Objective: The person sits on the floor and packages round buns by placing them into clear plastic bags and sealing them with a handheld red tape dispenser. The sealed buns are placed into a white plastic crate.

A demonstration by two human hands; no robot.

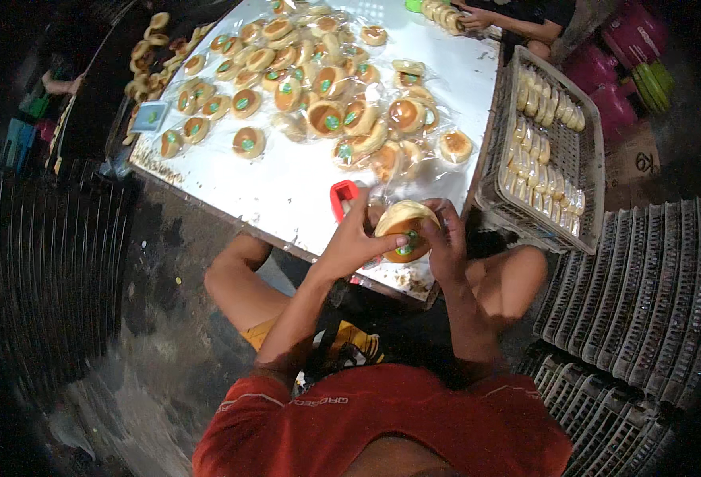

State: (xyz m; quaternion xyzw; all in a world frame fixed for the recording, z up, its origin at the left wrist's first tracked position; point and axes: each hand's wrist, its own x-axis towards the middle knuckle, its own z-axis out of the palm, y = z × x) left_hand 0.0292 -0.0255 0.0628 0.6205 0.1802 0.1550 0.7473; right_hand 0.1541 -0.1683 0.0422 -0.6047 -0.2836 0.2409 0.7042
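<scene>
So the round bread bun (399, 225) has a pale cream rim, a shiny golden-brown face and a green mark. It's over the white tabletop's (287, 195) near edge, pinched between the left hand (349, 248), thumb across its face, and the right hand (447, 248). Red plastic holder (338, 202) at 10 o'clock, grey plastic crate (598, 175) around 2.
</scene>
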